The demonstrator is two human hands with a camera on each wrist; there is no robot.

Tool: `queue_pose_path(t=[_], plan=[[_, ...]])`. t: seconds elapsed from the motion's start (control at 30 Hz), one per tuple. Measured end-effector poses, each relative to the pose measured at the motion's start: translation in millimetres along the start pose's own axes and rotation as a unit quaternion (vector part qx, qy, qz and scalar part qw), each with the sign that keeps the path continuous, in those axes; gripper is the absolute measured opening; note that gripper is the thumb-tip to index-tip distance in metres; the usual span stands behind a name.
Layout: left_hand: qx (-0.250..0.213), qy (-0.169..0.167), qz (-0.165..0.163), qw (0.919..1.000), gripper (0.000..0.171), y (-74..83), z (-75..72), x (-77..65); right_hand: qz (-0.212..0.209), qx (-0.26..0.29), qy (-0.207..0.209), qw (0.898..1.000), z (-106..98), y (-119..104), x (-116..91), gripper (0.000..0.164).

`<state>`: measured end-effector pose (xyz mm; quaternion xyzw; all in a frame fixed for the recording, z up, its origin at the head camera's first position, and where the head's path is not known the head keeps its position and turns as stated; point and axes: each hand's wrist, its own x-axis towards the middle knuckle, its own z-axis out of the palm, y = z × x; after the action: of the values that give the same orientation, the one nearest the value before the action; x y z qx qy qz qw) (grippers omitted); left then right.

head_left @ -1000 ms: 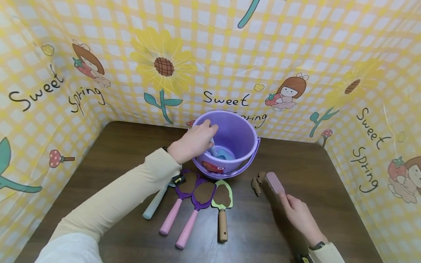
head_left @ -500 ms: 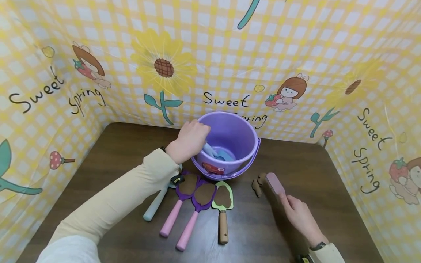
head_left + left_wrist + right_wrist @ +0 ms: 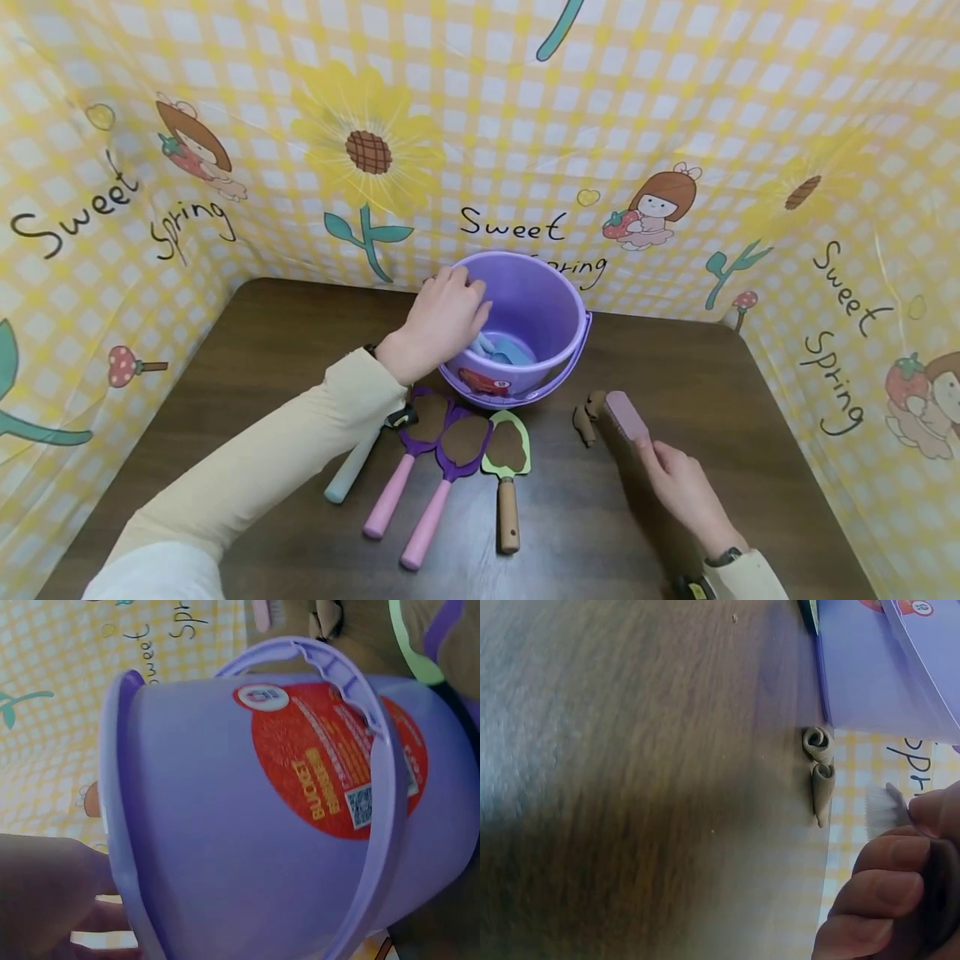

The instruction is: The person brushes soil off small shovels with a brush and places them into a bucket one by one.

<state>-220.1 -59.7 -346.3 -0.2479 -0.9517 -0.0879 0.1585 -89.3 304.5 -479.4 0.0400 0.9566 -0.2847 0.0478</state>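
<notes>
My left hand (image 3: pixel 442 317) is over the left rim of a purple bucket (image 3: pixel 532 292), fingers loosely spread and reaching inside. In the left wrist view its fingers pass behind the bucket's rim (image 3: pixel 112 765). A light blue tool (image 3: pixel 512 352) lies inside the bucket, its handle end near the left hand's fingers. My right hand (image 3: pixel 686 492) grips a pink brush (image 3: pixel 626 414) with pale bristles, above the table's right side. Left of the brush head lie brown curled clay pieces (image 3: pixel 587 417), also visible as two rolls (image 3: pixel 821 765) in the right wrist view.
In front of the bucket lie a light blue-handled tool (image 3: pixel 352 471), two pink-handled purple shovels (image 3: pixel 427 517) and a green shovel (image 3: pixel 525 442) with a wooden handle. Brown material covers the shovel heads. Yellow checked cloth (image 3: pixel 525 125) walls the dark wooden table (image 3: pixel 600 533).
The left hand has let go of the light blue tool's handle in the bucket, closed by the left rim, then loosened its fingers. The right hand and brush have stayed put.
</notes>
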Motion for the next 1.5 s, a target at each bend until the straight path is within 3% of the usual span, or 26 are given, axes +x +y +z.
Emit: queue_pose_path(t=[0.1, 0.23, 0.5, 0.8, 0.97, 1.17, 1.33, 1.5], plan=[[-0.033, 0.057, 0.029, 0.9974, 0.022, 0.6, 1.7, -5.5, 0.001, -0.001, -0.007, 1.0, 1.3, 0.1, -0.1, 0.048], [-0.061, 0.097, 0.044, 0.9924, 0.021, 4.3, 1.3, -17.2, -0.012, 0.003, -0.002, 1.0, 3.3, 0.1, -0.4, 0.046], [-0.081, 0.118, 0.022, 0.9895, 0.032, 7.9, 1.8, -44.8, -0.034, 0.007, 0.008, 0.999, 2.6, -6.9, -2.2, 0.047], [-0.126, 0.14, 0.09, 0.9781, 0.02, 25.4, 13.5, -77.7, -0.027, 0.01, -0.007, 1.0, 0.8, -14.4, -3.4, 0.048], [-0.131, 0.111, 0.111, 0.979, 0.016, 32.6, 26.1, -91.4, -0.03, 0.011, -0.013, 0.999, 0.2, -16.5, -2.4, 0.048], [-0.146, 0.053, 0.128, 0.9796, 0.014, 42.7, 44.9, -105.4, -0.027, 0.015, -0.022, 0.999, -0.1, -19.0, -2.3, 0.046], [-0.148, -0.033, 0.144, 0.9779, 0.013, 58.7, 63.3, -118.1, -0.031, 0.011, -0.025, 0.999, 2.6, -20.9, -2.3, 0.044], [-0.133, -0.127, 0.161, 0.9696, 0.013, 71.3, 73.6, -128.3, -0.036, 0.007, -0.028, 0.999, 5.1, -22.6, -2.7, 0.044]])
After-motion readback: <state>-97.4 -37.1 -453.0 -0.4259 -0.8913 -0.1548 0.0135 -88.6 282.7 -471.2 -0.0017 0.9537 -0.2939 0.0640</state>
